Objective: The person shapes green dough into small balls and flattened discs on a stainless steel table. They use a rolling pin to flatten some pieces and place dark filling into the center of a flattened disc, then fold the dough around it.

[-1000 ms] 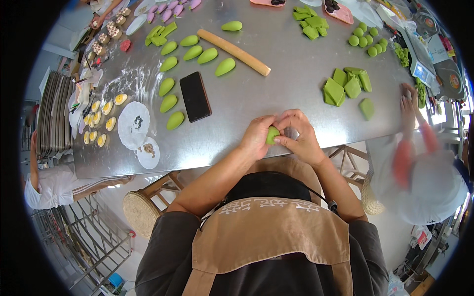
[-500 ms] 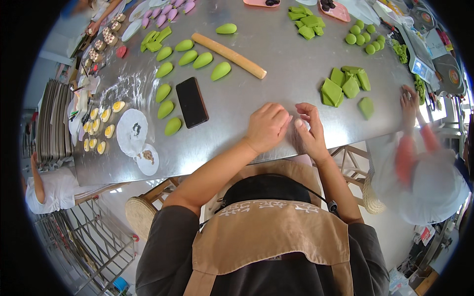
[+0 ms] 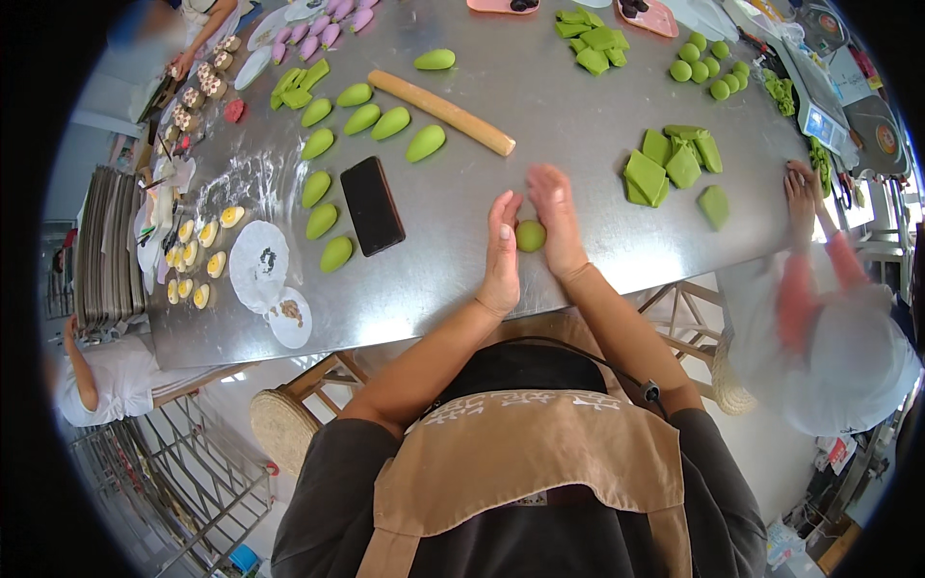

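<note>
A round green dough ball (image 3: 530, 236) sits between my two palms near the table's front edge. My left hand (image 3: 502, 252) stands upright on its left side, its straight fingers pointing away from me and its palm against the ball. Opposite it, my right hand (image 3: 559, 223) presses in from the right with fingers stretched out, slightly blurred at the tips. Left of my hands a black phone (image 3: 372, 206) lies flat. Several smooth green oval dough pieces (image 3: 336, 253) are set around it. Beyond them a wooden rolling pin (image 3: 443, 113) lies slantwise.
Flat green dough pieces (image 3: 647, 177) are stacked to the right, and green balls (image 3: 710, 67) lie farther back. Halved eggs (image 3: 208, 233) and round white papers (image 3: 258, 267) are at the left. A co-worker's hand (image 3: 802, 193) rests at the right edge, near a scale (image 3: 827, 125).
My hands have shifted left and turned from loosely curled to straight, palms facing each other. The green ball now shows between them.
</note>
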The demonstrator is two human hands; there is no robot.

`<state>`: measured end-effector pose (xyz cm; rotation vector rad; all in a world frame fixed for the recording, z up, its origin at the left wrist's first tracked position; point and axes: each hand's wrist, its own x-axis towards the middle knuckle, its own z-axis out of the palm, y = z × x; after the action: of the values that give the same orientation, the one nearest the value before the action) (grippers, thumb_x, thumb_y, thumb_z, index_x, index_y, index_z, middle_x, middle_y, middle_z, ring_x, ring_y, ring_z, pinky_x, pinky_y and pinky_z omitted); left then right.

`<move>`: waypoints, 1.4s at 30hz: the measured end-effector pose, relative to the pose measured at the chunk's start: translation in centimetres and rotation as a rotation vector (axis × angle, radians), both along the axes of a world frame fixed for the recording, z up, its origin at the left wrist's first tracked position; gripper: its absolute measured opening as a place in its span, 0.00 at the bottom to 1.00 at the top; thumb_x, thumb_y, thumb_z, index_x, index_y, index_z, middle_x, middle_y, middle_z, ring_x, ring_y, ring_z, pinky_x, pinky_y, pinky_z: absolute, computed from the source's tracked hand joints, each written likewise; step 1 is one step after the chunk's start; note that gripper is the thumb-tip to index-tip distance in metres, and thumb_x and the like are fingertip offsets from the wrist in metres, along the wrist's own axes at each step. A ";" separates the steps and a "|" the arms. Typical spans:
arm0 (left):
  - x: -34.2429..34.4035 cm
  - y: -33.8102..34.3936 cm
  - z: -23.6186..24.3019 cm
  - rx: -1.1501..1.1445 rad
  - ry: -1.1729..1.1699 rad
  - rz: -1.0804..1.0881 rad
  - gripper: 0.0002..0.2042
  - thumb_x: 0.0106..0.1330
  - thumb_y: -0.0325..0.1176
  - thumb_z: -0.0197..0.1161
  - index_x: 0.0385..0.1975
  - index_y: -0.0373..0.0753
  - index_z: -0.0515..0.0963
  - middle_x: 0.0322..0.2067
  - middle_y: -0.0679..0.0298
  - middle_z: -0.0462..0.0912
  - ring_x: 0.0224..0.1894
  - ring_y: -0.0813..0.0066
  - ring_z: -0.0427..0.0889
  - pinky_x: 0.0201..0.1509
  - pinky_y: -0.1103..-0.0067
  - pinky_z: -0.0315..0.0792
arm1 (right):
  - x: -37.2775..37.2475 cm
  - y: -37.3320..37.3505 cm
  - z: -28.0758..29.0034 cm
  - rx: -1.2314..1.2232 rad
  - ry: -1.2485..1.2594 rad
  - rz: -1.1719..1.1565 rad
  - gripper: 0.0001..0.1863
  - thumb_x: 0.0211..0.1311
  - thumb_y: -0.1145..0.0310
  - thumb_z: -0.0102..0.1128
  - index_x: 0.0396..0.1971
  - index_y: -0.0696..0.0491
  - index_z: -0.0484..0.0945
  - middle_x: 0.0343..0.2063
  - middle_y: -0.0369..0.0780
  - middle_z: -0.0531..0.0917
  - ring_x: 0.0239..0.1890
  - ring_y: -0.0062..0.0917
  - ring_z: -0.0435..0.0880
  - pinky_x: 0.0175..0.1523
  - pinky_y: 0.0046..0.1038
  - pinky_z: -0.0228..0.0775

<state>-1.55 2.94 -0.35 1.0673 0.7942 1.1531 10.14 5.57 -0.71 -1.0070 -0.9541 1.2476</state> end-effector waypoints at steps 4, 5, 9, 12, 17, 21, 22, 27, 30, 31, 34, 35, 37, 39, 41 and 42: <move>1.6 1.9 3.0 -0.058 -0.045 0.115 0.42 0.71 0.68 0.35 0.73 0.39 0.44 0.73 0.49 0.43 0.77 0.59 0.39 0.78 0.63 0.32 | -1.2 -2.3 0.5 0.087 0.044 0.128 0.41 0.74 0.40 0.32 0.72 0.58 0.45 0.72 0.50 0.53 0.75 0.38 0.48 0.77 0.40 0.37; 1.8 2.5 3.3 -0.049 -0.045 0.126 0.43 0.70 0.68 0.35 0.73 0.39 0.44 0.73 0.48 0.43 0.77 0.59 0.38 0.78 0.63 0.32 | -1.1 -2.6 0.4 0.065 0.064 0.121 0.41 0.74 0.40 0.33 0.72 0.58 0.45 0.72 0.49 0.53 0.75 0.38 0.48 0.77 0.40 0.37; 2.6 3.4 2.4 0.142 0.063 0.007 0.44 0.69 0.69 0.35 0.73 0.37 0.43 0.73 0.49 0.43 0.76 0.56 0.40 0.77 0.62 0.37 | -0.1 -2.7 2.0 0.073 0.044 0.043 0.40 0.75 0.42 0.33 0.72 0.59 0.47 0.71 0.48 0.56 0.75 0.37 0.50 0.77 0.38 0.38; 2.7 3.4 0.0 0.215 0.183 -0.086 0.44 0.71 0.67 0.35 0.72 0.33 0.44 0.73 0.48 0.46 0.75 0.56 0.44 0.77 0.63 0.40 | 0.9 -2.1 1.9 0.026 -0.075 0.046 0.39 0.76 0.43 0.33 0.72 0.60 0.47 0.71 0.48 0.56 0.75 0.37 0.51 0.76 0.36 0.39; 2.0 3.2 -0.2 0.197 0.173 -0.065 0.43 0.71 0.67 0.36 0.73 0.34 0.43 0.73 0.49 0.45 0.76 0.56 0.44 0.76 0.62 0.40 | 2.0 -1.6 0.9 -0.023 -0.080 -0.003 0.37 0.77 0.44 0.30 0.72 0.58 0.49 0.72 0.47 0.54 0.74 0.35 0.52 0.76 0.35 0.41; -0.7 2.7 0.4 0.114 0.082 0.034 0.43 0.71 0.68 0.36 0.73 0.37 0.42 0.73 0.51 0.44 0.76 0.57 0.43 0.76 0.61 0.40 | 4.2 -2.9 2.7 -0.103 -0.136 -0.006 0.29 0.75 0.59 0.43 0.69 0.59 0.56 0.69 0.46 0.61 0.72 0.33 0.56 0.76 0.35 0.42; -1.4 2.7 0.2 0.101 0.070 0.048 0.43 0.71 0.67 0.37 0.73 0.37 0.44 0.72 0.52 0.46 0.76 0.58 0.44 0.76 0.61 0.43 | 4.4 -2.4 2.3 -0.053 -0.209 0.027 0.29 0.66 0.69 0.57 0.65 0.58 0.63 0.64 0.45 0.69 0.68 0.33 0.64 0.74 0.34 0.50; -2.1 2.1 0.1 0.088 0.117 0.052 0.38 0.72 0.62 0.43 0.70 0.37 0.49 0.69 0.52 0.51 0.71 0.58 0.55 0.72 0.62 0.54 | 4.6 -2.8 2.0 0.314 -0.925 0.090 0.33 0.44 0.74 0.73 0.55 0.57 0.72 0.47 0.46 0.78 0.50 0.42 0.78 0.56 0.36 0.71; -1.8 1.8 -0.1 0.131 0.152 0.078 0.35 0.73 0.58 0.47 0.68 0.36 0.53 0.66 0.53 0.55 0.68 0.59 0.61 0.67 0.63 0.61 | 4.4 -2.0 2.8 0.284 -0.929 0.048 0.31 0.43 0.74 0.74 0.51 0.55 0.75 0.45 0.45 0.80 0.48 0.42 0.78 0.53 0.37 0.72; -1.8 1.7 -0.4 0.149 0.160 0.087 0.34 0.73 0.56 0.48 0.67 0.35 0.54 0.66 0.53 0.56 0.67 0.60 0.62 0.66 0.63 0.63 | 4.2 -1.8 3.8 0.254 -0.884 -0.010 0.30 0.42 0.74 0.74 0.51 0.55 0.76 0.45 0.45 0.80 0.48 0.42 0.78 0.53 0.37 0.72; -1.6 1.4 -1.1 0.189 0.185 0.086 0.29 0.73 0.44 0.53 0.66 0.33 0.55 0.63 0.53 0.60 0.62 0.61 0.66 0.61 0.69 0.67 | 4.5 -0.5 4.0 0.275 -0.876 -0.147 0.30 0.42 0.73 0.74 0.50 0.55 0.76 0.45 0.45 0.80 0.47 0.42 0.78 0.54 0.38 0.70; -1.5 1.4 -1.2 0.203 0.209 0.082 0.29 0.72 0.42 0.54 0.66 0.33 0.55 0.63 0.53 0.61 0.61 0.62 0.67 0.60 0.70 0.68 | 4.7 -0.1 3.4 0.301 -0.896 -0.189 0.30 0.42 0.73 0.74 0.51 0.55 0.76 0.45 0.45 0.80 0.47 0.42 0.78 0.55 0.38 0.70; -1.4 1.2 -1.5 0.229 0.247 0.101 0.27 0.70 0.35 0.56 0.65 0.32 0.56 0.61 0.52 0.63 0.59 0.62 0.70 0.57 0.72 0.69 | 5.2 0.0 1.2 0.271 -0.981 -0.095 0.31 0.41 0.72 0.75 0.51 0.55 0.75 0.45 0.45 0.80 0.48 0.42 0.78 0.56 0.38 0.70; -1.3 1.2 -1.7 0.233 0.247 0.111 0.27 0.69 0.32 0.56 0.64 0.32 0.57 0.60 0.52 0.64 0.58 0.63 0.70 0.56 0.73 0.70 | 5.5 0.4 1.5 0.286 -1.009 -0.073 0.32 0.42 0.71 0.75 0.51 0.55 0.75 0.46 0.45 0.80 0.48 0.43 0.78 0.56 0.38 0.70; -1.2 1.2 -1.7 0.243 0.250 0.108 0.26 0.68 0.30 0.56 0.64 0.32 0.57 0.60 0.52 0.64 0.57 0.64 0.71 0.54 0.74 0.70 | 5.1 0.2 3.0 0.324 -0.968 -0.117 0.32 0.42 0.70 0.75 0.52 0.55 0.75 0.46 0.44 0.80 0.49 0.43 0.77 0.57 0.38 0.70; -1.2 1.1 -1.7 0.246 0.262 0.105 0.26 0.67 0.30 0.56 0.64 0.32 0.57 0.59 0.52 0.64 0.57 0.64 0.71 0.53 0.75 0.71 | 5.1 0.2 3.2 0.323 -0.945 -0.118 0.30 0.42 0.70 0.74 0.51 0.56 0.75 0.46 0.45 0.80 0.49 0.44 0.77 0.57 0.38 0.70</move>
<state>-2.78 4.08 -2.01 1.4163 0.9380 1.2373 15.25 5.73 2.46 -1.3806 -1.7146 0.4416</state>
